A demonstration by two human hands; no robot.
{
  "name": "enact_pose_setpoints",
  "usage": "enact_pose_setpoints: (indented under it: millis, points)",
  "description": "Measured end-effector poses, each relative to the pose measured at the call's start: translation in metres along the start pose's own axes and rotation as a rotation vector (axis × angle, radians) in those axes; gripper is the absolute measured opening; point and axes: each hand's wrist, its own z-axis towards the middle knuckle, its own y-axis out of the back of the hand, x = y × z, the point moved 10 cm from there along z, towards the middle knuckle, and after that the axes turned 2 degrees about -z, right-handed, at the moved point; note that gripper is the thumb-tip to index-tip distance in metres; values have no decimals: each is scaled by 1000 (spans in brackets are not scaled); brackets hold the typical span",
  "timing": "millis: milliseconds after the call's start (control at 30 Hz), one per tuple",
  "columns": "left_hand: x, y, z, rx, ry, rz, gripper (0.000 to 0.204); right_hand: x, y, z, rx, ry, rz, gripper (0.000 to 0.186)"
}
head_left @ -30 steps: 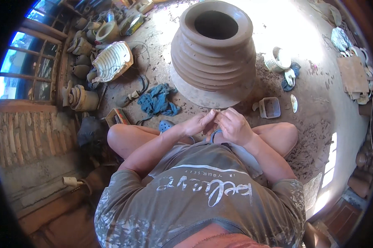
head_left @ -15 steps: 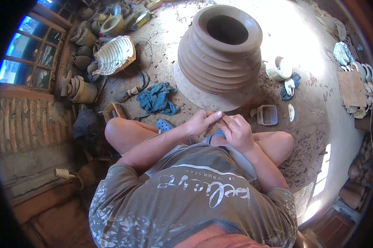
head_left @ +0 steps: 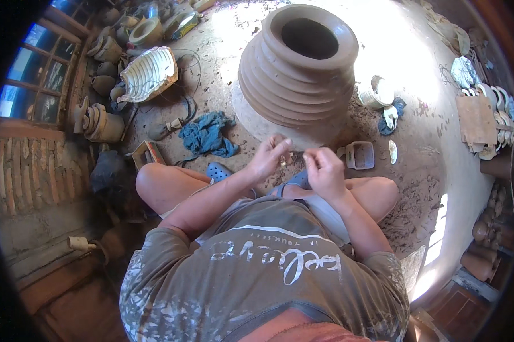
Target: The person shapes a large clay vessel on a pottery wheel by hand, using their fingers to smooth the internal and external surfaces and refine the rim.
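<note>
A large ridged clay pot (head_left: 300,68) with a wide dark mouth stands on a round base (head_left: 257,122) on the dirt floor, right in front of my crossed legs. My left hand (head_left: 268,157) and my right hand (head_left: 323,169) are held close together just below the pot's base. Their fingertips pinch a small pale bit of material (head_left: 294,155) between them. What that bit is cannot be made out. My knees spread to both sides, and a blue slipper (head_left: 218,171) shows by my left leg.
A blue rag (head_left: 208,135) lies left of the pot. A small square tray (head_left: 360,154) and a white bowl (head_left: 376,91) sit to the right. Clay vessels (head_left: 100,122) and a ribbed white mould (head_left: 149,73) crowd the left by a window. Flat boards (head_left: 476,119) lie far right.
The view has shifted, so the pot and my hands sit more to the right and closer. My hands stay together, working the small bit between the fingertips.
</note>
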Motion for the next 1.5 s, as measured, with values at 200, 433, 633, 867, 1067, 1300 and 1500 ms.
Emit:
enact_pose_setpoints:
  millis: [200,433,633,867,1067,1300,1500]
  points:
    - [4,-1,6,-225,-439,1237,59,57,43,47,-264,304,-59,18]
    - [19,-24,12,10,-295,1496,68,103,36,89,-392,580,-342,19]
    - [20,-21,20,13,-276,1562,61,109,28,94,-389,616,-486,17]
    - [17,-8,36,-13,-204,1586,48,115,23,103,-362,638,-512,15]
    - [4,27,39,41,-250,1576,36,110,25,109,-343,659,-475,11]
    - [-18,76,46,127,-226,1619,39,108,30,116,-312,676,-397,11]
    - [-34,105,64,252,-132,1688,42,99,37,120,-285,676,-394,10]
